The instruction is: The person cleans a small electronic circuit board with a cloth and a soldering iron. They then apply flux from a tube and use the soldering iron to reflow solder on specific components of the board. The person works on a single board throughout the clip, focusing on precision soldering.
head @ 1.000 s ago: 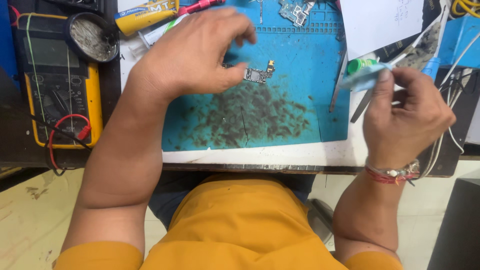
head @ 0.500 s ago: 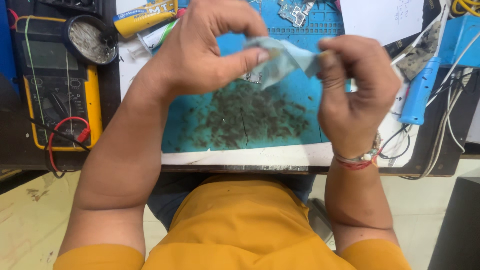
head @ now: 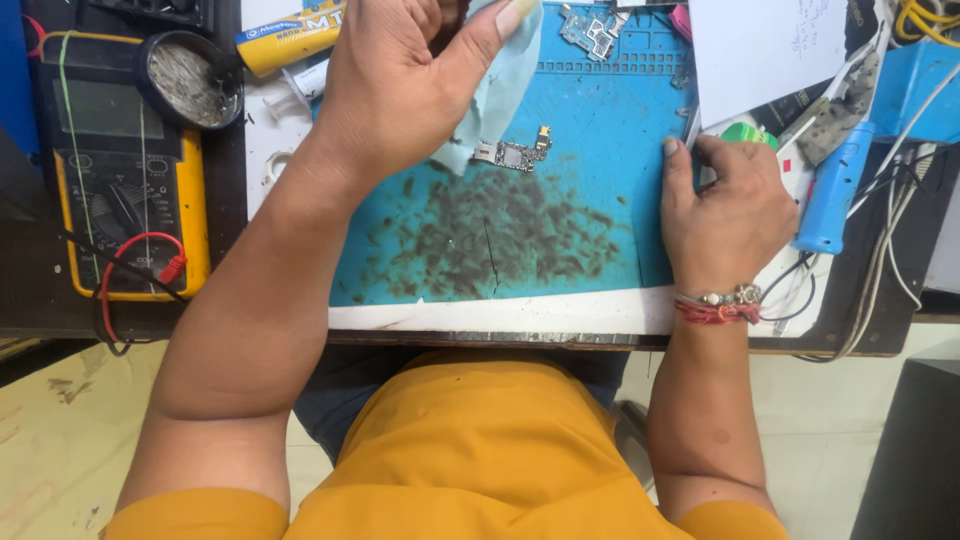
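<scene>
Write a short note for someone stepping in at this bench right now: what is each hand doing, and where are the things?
Left hand: shut on a pale wipe, raised above the blue mat.
Right hand: rests at the mat's right edge, fingers by thin metal tools; a grip cannot be told.
Small circuit board: flat on the mat, just below the wipe, untouched.
Mat: dark stains in front of the board.
Yellow multimeter: far left.

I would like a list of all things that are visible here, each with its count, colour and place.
repair mat: one, blue, stained dark, desk centre
circuit board: one, small, silver, on mat
second board: one, silver, mat top edge
cloth: one, pale blue, in left hand
multimeter: one, yellow and black, far left
round tin: one, black, above multimeter
tube: one, yellow, top
paper: one, white, top right
blue tool: one, right
left hand: raised, pinching cloth
right hand: at mat's right edge
</scene>
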